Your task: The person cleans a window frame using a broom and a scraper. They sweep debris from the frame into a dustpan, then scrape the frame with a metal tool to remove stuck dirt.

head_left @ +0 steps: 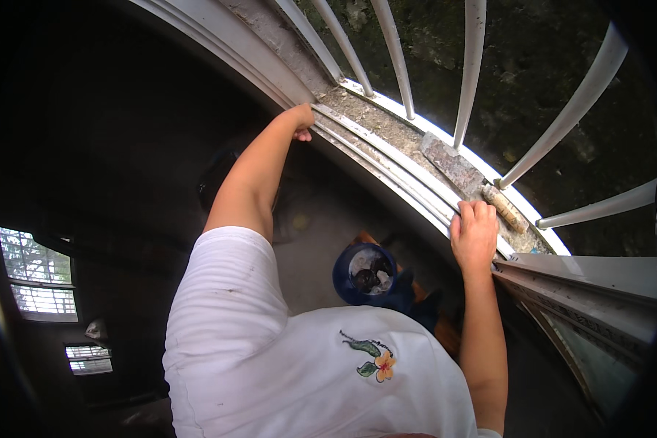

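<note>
A white window frame with a grooved sliding track [386, 164] curves across the view. My left hand [302, 121] is at the track's upper left end, fingers bent beneath the wrist; whether it grips anything is hidden. My right hand [475, 232] rests on the track's lower right end, fingers over its edge. Just beyond the right hand, a worn, pale cylindrical piece [505, 209] lies on the dirty outer sill [380, 121]. Beside it is a flat, weathered slab [452, 164].
White metal bars [397, 60] stand outside the sill. Below, a blue bucket [339, 274] holds dark and pale contents beside an orange-brown object [448, 336]. Window panels [580, 295] stand at the right. Two barred windows [38, 274] show at the far left.
</note>
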Demonstrator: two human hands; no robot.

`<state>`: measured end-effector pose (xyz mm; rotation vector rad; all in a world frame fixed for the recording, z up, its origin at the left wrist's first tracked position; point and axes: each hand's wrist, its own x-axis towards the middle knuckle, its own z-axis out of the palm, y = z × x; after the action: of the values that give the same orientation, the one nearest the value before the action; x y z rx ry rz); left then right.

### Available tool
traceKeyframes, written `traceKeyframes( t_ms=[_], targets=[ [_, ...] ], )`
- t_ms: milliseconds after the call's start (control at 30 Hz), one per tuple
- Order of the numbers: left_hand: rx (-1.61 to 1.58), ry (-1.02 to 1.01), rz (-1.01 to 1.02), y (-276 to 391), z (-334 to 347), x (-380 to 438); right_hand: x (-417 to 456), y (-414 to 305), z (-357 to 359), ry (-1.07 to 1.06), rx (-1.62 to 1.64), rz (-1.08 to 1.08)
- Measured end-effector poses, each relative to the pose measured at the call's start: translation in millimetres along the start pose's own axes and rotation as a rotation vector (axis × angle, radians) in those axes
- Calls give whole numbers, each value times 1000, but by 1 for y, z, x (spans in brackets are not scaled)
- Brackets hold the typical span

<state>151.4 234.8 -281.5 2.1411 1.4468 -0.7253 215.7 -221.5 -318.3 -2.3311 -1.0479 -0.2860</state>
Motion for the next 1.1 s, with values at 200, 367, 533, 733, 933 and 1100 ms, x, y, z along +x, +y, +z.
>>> traceKeyframes(
  t_ms=[200,367,533,733,933,1100],
  targets=[
    [-383,-163,168,-11,2,-27,0,1,0,6,-8,0],
    [-289,100,185,-16,7,-18,1,0,-1,-8,-20,-20],
    [-45,-33,270,0,14,-37,0,4,1,9,-32,-21],
    [108,399,409,-16,12,-9,0,0,0,13,-14,-23],
    [126,456,97,31,53,-58,-2,2,2,11,-17,-22],
    [-73,730,117,41,83,-60,-2,2,1,-10,-28,-2]
  ],
)
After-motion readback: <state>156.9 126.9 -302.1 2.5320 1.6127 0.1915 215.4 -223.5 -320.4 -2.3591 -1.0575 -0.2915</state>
